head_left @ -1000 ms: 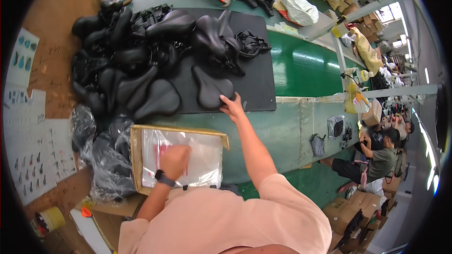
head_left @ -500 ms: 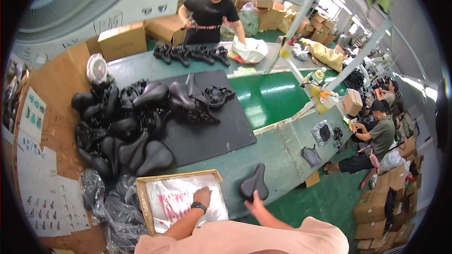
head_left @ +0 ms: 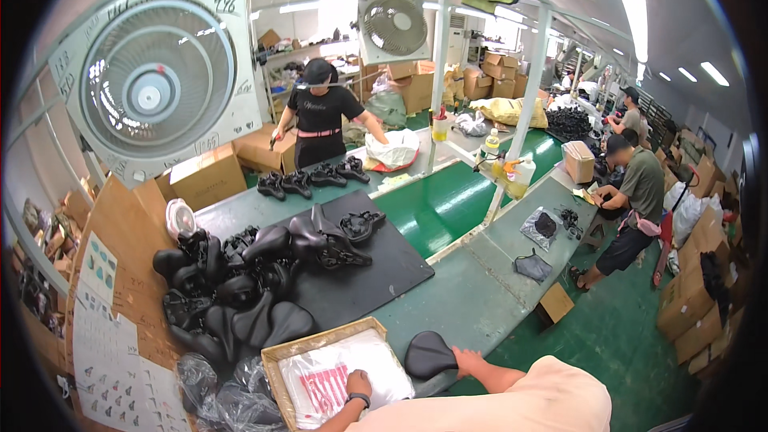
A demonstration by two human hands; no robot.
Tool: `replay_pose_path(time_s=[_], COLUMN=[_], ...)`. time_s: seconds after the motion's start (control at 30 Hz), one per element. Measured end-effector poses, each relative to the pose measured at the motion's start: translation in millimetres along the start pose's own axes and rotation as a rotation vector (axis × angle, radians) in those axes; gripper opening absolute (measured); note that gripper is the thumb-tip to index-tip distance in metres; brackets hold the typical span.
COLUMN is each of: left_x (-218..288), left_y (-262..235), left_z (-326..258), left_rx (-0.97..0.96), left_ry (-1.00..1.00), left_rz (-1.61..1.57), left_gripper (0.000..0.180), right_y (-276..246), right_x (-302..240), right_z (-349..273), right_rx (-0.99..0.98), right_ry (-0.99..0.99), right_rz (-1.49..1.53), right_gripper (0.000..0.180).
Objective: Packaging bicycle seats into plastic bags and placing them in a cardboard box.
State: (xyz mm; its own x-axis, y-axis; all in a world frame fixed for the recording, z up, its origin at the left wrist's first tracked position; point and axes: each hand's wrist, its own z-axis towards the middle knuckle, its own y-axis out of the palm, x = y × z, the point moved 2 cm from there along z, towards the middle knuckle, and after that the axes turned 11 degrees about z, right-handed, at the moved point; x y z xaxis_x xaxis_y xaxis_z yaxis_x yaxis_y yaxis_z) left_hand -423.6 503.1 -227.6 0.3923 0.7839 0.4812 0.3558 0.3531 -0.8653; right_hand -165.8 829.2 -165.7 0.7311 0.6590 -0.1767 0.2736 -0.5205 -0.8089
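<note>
A black bicycle saddle (head_left: pixel 429 354) is at the near edge of the bench, its broad end turned left. My right hand (head_left: pixel 466 362) grips it at the right-hand end. Inside an open cardboard box (head_left: pixel 376 326) lies a stack of clear plastic bags (head_left: pixel 384 364) with red printing. My left hand (head_left: pixel 359 384) rests on these bags with curled fingers; whether it pinches one is hidden. Left of the box, crumpled clear plastic (head_left: pixel 232 392) covers dark things. Beyond it, many black saddles (head_left: pixel 248 288) are heaped, partly on a black mat (head_left: pixel 376 272).
A row of black saddles (head_left: pixel 312 179) stands on the far bench, where a co-worker (head_left: pixel 320 116) reaches into a white sack (head_left: pixel 392 152). A wooden board (head_left: pixel 120 288) with sheets borders the left. At right, another person (head_left: pixel 636 192) works near stacked cartons (head_left: pixel 684 300).
The saddle has turned, its narrow end no longer pointing away from me; my right hand now holds its right side. My left hand stays over the bags. The whole view has tilted upward.
</note>
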Motion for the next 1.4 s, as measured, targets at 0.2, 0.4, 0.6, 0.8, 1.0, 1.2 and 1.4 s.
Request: replay_pose_path(time_s=[0.2,0.4,0.6,0.8,1.0,1.2,1.4], left_x=[-36,-26,-34,-16,-58,-8,34], left_y=[-5,-55,-65,-76,-53,-161,-230], left_z=[-15,-38,-39,-21,24,-10,-121], left_rx=[-0.043,-0.181,-0.180,-0.301,-0.311,0.228,-0.060], left_ry=[-0.559,-0.433,-0.399,-0.507,-0.648,0.068,0.363], left_rz=[-1.410,-1.122,-1.104,-1.222,-1.344,-0.550,-0.623], left_gripper=[0.017,0.017,0.015,0.011,0.016,0.029,0.020], right_y=[59,63,-9,-43,2,20,70], right_x=[-33,-75,-111,-175,-213,-222,-229], right_z=[-55,-49,-186,-184,-126,-117,-73], right_rx=[0.231,0.074,-0.636,-0.161,-0.254,-0.100,-0.455], right_ry=[0.081,0.292,0.022,-0.366,-0.396,-0.571,-0.243], right_rz=[0.390,1.359,2.347,1.513,1.145,0.417,1.291], right_gripper=[0.117,0.103,0.040,0.074,0.080,0.090,0.076])
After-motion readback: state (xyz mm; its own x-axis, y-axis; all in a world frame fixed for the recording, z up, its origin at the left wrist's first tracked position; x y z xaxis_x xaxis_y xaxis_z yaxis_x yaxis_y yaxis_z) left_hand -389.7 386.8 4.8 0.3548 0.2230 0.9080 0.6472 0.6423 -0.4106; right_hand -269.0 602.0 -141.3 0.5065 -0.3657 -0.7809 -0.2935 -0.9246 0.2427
